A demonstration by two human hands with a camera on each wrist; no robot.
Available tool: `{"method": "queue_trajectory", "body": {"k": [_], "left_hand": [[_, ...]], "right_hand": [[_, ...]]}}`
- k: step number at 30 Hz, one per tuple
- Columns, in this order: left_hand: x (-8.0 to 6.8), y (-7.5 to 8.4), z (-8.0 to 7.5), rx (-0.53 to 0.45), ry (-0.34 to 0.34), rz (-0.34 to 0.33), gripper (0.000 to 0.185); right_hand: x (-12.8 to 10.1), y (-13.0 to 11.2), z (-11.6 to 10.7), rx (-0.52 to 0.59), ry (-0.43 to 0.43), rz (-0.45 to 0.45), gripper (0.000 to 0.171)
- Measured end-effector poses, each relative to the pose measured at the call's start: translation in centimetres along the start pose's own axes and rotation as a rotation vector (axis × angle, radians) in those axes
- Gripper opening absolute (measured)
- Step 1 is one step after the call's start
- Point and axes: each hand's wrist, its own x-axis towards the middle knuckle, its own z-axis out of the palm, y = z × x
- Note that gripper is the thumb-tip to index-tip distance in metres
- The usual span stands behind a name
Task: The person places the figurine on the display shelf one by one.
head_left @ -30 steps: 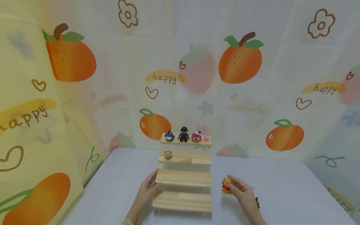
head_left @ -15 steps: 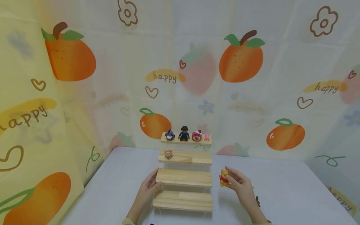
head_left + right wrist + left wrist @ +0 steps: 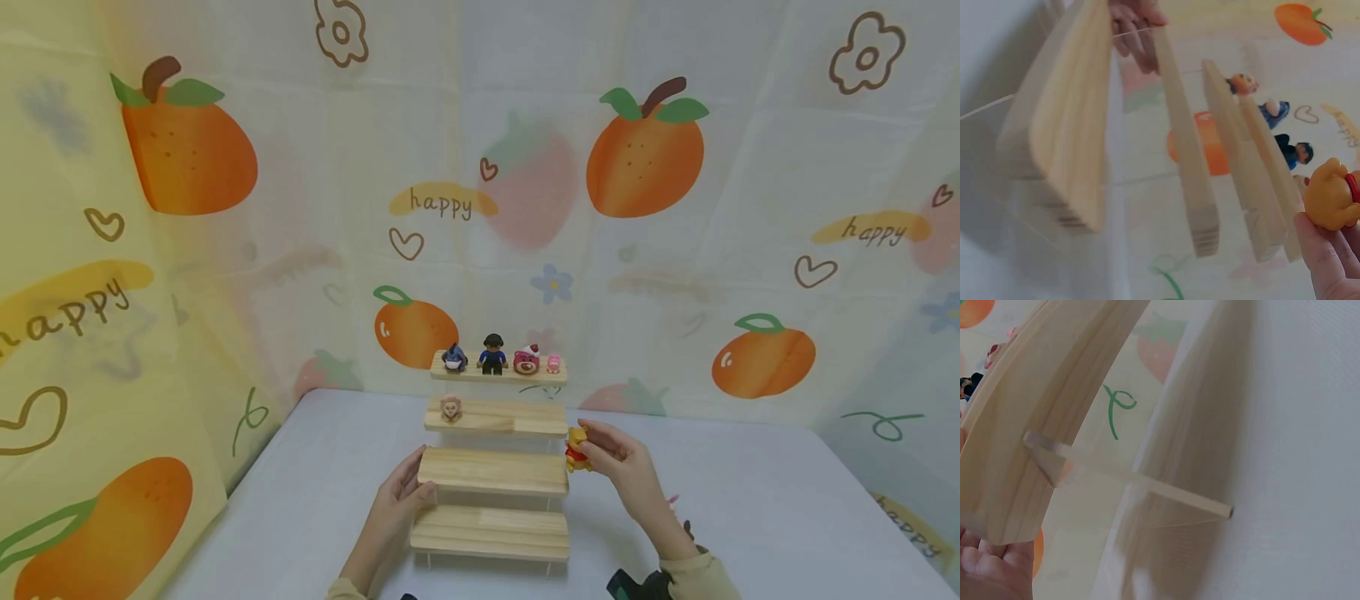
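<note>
My right hand (image 3: 626, 471) pinches a yellow Winnie-the-Pooh figurine (image 3: 577, 450) in a red shirt, close by the right end of the tiered wooden display stand (image 3: 491, 471). In the right wrist view the figurine (image 3: 1329, 197) sits at the fingertips, its yellow head toward the boards. My left hand (image 3: 393, 496) grips the left end of the stand's second board from the front, thumb at the front edge. On the top board stand a blue donkey figurine (image 3: 454, 358), a figure in a blue top (image 3: 492, 355), a pink bear (image 3: 527, 360) and a small pink figurine (image 3: 553, 363).
A small pale-brown figurine (image 3: 450, 407) stands at the left of the board below the top. Past my right wrist, a dark brown thing (image 3: 687, 530) lies partly hidden on the white table (image 3: 787, 517). A dark object (image 3: 637, 585) shows by the right sleeve. A fruit-print cloth (image 3: 637, 292) hangs behind.
My right hand has carried the Winnie-the-Pooh figurine left and away from me, from the table's right side up to the stand's right end. The left hand has kept its grip on the board.
</note>
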Motion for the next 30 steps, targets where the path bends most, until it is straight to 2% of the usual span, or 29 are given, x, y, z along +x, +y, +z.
{"method": "queue_trajectory", "body": {"k": [5,14,21,30], "left_hand": [[-0.1,0.1,0.1,0.01,0.01,0.001,0.065],[0.0,0.2,0.0,0.003,0.008,-0.008,0.066],[0.1,0.2,0.0,-0.012,0.026,-0.04,0.067],[0.0,0.1,0.0,0.001,0.014,-0.037,0.068]], "right_hand": [[0.7,-0.7,0.6,-0.004,0.054,0.007,0.035],[1.8,-1.1,2.4,0.018,0.136,-0.091,0.031],[2.4,-2.4,3.9,-0.023,0.132,-0.217,0.027],[3.2,-2.8,5.5,-0.028,0.138,-0.298,0.025]]}}
